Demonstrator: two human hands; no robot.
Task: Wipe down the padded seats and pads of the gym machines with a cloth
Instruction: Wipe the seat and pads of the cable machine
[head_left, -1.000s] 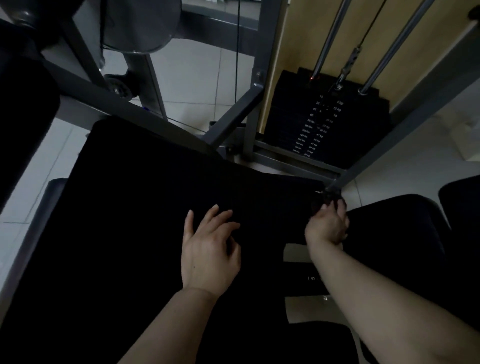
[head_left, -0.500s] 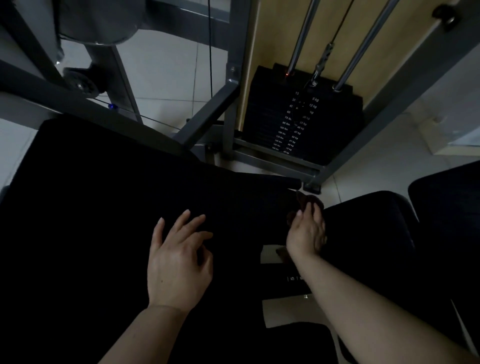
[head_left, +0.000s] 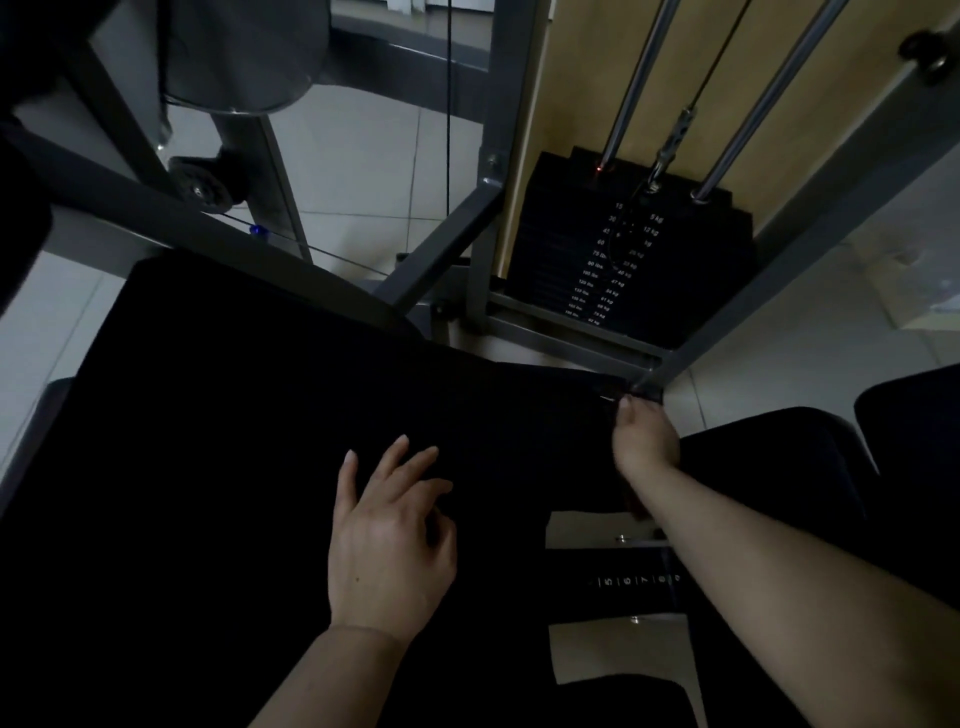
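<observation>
A large black padded seat (head_left: 234, 467) fills the lower left of the head view. My left hand (head_left: 389, 540) rests on its middle with fingers spread and relaxed. At the pad's far right corner, my right hand (head_left: 647, 439) has its fingers curled down on a dark cloth (head_left: 635, 503). The cloth is hard to make out against the pad; a bit of it shows under my wrist.
A grey steel frame (head_left: 441, 260) crosses just beyond the pad. Behind it stands a black weight stack (head_left: 623, 249) with guide rods. A second black pad (head_left: 769, 467) lies to the right, another (head_left: 914, 415) at the far right. A numbered adjustment post (head_left: 639, 579) sits under my right forearm.
My right hand drew back a little along the pad's right edge, then pushed out again to the far corner with the cloth. My left hand has stayed resting on the pad.
</observation>
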